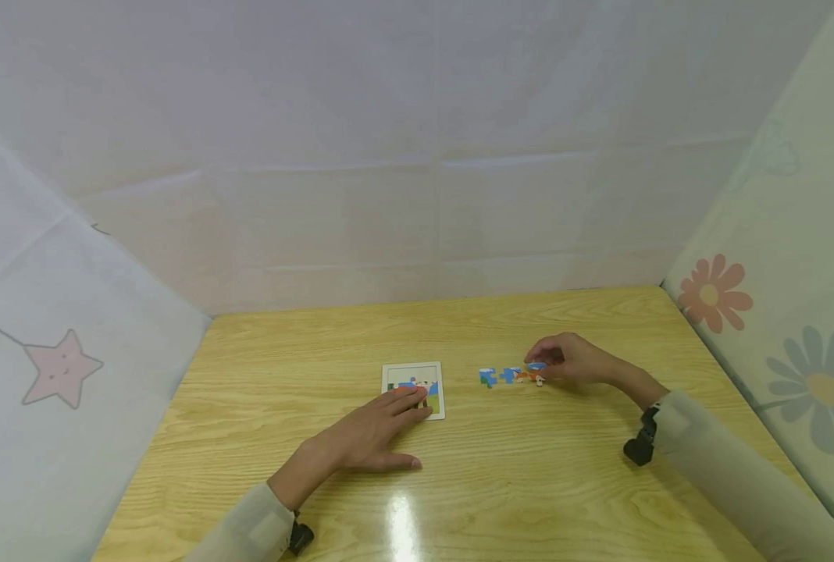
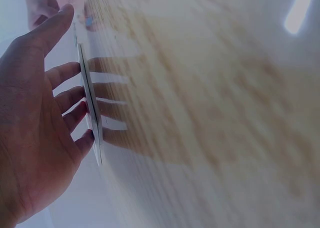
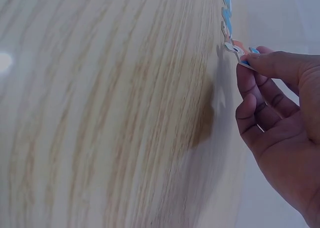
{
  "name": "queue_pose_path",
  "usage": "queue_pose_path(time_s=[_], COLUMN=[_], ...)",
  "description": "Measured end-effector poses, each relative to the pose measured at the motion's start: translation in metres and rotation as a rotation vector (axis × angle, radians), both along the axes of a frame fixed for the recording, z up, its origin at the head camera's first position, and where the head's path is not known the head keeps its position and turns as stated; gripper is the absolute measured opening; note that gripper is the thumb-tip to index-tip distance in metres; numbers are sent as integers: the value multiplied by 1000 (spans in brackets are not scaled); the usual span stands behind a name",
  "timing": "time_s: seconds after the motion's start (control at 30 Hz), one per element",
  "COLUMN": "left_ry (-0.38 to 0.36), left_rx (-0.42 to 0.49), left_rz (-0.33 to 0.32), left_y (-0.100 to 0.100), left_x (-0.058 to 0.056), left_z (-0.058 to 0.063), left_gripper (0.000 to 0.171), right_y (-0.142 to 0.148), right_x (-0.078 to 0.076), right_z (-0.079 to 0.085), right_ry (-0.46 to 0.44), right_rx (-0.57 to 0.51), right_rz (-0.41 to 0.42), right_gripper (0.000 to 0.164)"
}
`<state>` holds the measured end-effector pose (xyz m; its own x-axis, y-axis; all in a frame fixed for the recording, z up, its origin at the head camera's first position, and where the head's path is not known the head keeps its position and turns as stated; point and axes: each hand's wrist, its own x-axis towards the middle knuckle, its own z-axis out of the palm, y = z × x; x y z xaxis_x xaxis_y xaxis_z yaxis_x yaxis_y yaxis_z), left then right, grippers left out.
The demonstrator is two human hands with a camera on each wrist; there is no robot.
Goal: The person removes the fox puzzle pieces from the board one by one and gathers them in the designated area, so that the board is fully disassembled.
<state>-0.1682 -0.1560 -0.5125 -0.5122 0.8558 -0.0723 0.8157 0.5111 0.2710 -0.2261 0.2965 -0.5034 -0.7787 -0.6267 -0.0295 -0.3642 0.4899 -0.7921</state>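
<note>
A small square puzzle tray (image 1: 441, 394) with a pale frame lies on the table, with picture pieces covering the lower part of its inside. My left hand (image 1: 369, 431) rests its extended fingertips on it, the thumb held apart above the wood. To the right, my right hand (image 1: 577, 361) pinches a jigsaw piece (image 3: 245, 62) between thumb and forefinger, slightly tilted. Left of that hand lie a blue and green jigsaw piece (image 1: 487, 376) and a blue and orange one (image 1: 510, 375) in a short row. The hand partly hides the pinched piece.
The wooden table (image 1: 515, 468) has a light glare near its front. Pale cloth (image 1: 417, 234) hangs behind it and at both sides, the right one printed with flowers. A dark band with a small device (image 1: 642, 441) sits on each wrist.
</note>
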Motion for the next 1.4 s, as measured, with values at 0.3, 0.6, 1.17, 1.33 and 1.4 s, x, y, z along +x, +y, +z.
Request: queue_pose_path(time_s=[0.3,0.6,1.17,1.33,1.4], left_ry=[-3,-10,-16,-13,-7], left_rx=[8,-28,-55,-55,-52], left_rz=[-4,14,25,18,11], left_y=[0,0,1,1,1], left_x=[0,0,0,0,0], left_z=[1,1,1,1,2], left_gripper=[87,88,87,87,87], right_y=[3,3,2,1,2], right_x=[-1,-2,1,0,0], right_z=[-3,-8,-7,-8,-9], right_ry=[37,99,113,112,109], right_rx=[41,69,74,59,53], right_rz=[0,0,-8,-2,-1], right_gripper=[24,24,25,24,23])
